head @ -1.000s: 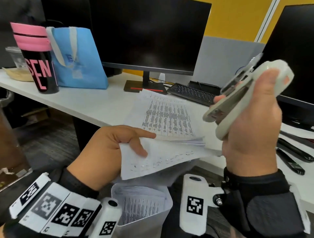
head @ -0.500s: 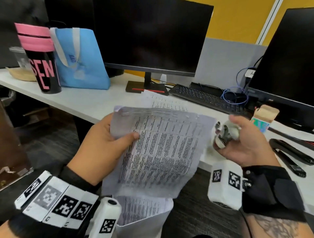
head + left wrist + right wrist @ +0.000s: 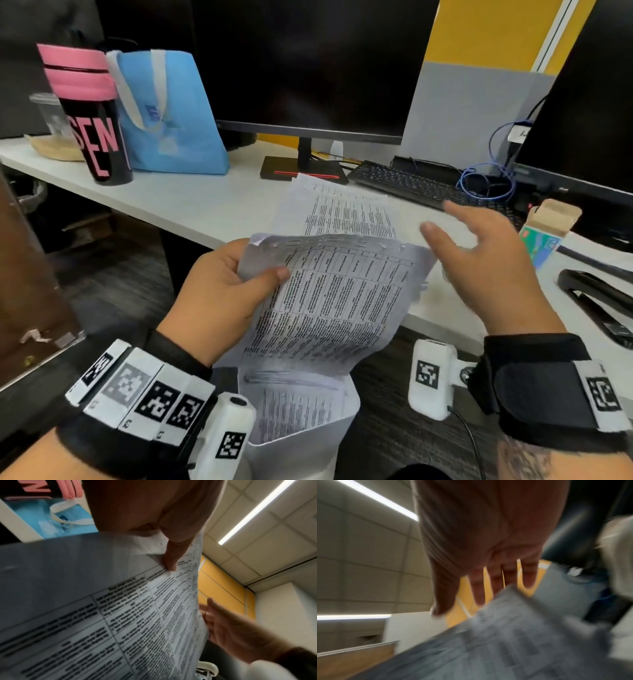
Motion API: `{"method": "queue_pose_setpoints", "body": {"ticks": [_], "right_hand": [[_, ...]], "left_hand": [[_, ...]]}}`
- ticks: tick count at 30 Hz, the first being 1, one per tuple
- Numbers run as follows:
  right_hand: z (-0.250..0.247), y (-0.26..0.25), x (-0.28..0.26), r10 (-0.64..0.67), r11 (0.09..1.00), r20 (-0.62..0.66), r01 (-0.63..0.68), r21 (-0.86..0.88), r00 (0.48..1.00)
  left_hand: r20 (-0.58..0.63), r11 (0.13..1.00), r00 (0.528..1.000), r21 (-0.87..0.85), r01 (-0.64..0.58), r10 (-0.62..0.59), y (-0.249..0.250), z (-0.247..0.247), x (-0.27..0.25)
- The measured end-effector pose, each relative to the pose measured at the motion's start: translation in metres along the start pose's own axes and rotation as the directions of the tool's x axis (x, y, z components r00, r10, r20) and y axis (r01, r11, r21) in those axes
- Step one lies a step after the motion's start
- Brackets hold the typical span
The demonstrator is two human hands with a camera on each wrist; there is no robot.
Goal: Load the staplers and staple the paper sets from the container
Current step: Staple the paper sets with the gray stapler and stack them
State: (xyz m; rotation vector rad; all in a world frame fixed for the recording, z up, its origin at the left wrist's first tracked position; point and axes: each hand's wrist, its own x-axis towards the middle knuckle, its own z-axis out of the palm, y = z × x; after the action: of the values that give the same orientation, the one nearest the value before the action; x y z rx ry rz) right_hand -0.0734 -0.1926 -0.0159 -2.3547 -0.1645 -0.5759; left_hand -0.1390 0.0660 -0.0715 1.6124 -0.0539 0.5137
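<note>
Head view: the left hand [image 3: 219, 291] pinched a printed paper set [image 3: 329, 301] at its upper left corner, thumb on top. The right hand [image 3: 486, 270] hovered just right of the sheets, fingers spread, holding nothing. A black stapler [image 3: 596, 301] lay right of that hand.

Left wrist view: the thumb [image 3: 171, 559] pressed the page.

Right wrist view: blurred; fingers [image 3: 479, 591] splayed above the paper.

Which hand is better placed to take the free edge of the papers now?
Probably the right hand: it is open beside that edge, holding nothing. The left hand already pinches the papers.
</note>
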Motion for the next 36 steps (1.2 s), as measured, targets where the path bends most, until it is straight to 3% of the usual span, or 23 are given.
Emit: {"method": "queue_pose_setpoints", "body": {"ticks": [2,4,8,11,14,24,30,33,36], "right_hand": [[0.001,-0.021,-0.01,-0.16,0.987,0.207,0.149,0.068,0.965],[0.011,-0.031,-0.018,-0.19,0.971,0.402,0.231,-0.054,0.896],[0.044,-0.029,-0.027,-0.19,0.882,0.519,0.377,-0.283,0.834],[0.063,-0.021,-0.035,-0.136,0.843,0.595,0.408,-0.351,0.792],[0.075,-0.012,-0.043,-0.112,0.833,0.619,0.413,-0.368,0.777],[0.109,0.008,-0.054,-0.034,0.811,0.667,0.41,-0.418,0.745],[0.118,0.013,-0.054,-0.056,0.862,0.707,0.391,-0.322,0.705],[0.109,0.0,-0.05,-0.171,0.931,0.613,0.33,-0.156,0.772],[0.094,-0.016,-0.046,-0.25,0.958,0.447,0.286,-0.013,0.859]], "left_hand": [[0.012,1.0,1.0,-0.025,-0.012,0.012,-0.004,0.0,0.0],[-0.009,0.998,1.0,-0.054,-0.011,0.01,-0.011,0.0,0.0],[0.007,0.998,0.999,0.026,0.05,-0.05,-0.038,-0.005,-0.004],[0.037,0.979,0.987,0.143,0.147,-0.153,-0.067,-0.012,-0.008],[0.077,0.952,0.97,0.225,0.209,-0.232,-0.09,-0.015,-0.012],[0.154,0.909,0.916,0.262,0.324,-0.371,-0.127,-0.02,-0.02],[0.132,0.849,0.915,0.443,0.29,-0.381,-0.132,-0.021,-0.021],[0.088,0.856,0.937,0.444,0.266,-0.337,-0.123,-0.019,-0.017],[0.019,0.899,0.977,0.396,0.186,-0.211,-0.11,-0.015,-0.012]]}}
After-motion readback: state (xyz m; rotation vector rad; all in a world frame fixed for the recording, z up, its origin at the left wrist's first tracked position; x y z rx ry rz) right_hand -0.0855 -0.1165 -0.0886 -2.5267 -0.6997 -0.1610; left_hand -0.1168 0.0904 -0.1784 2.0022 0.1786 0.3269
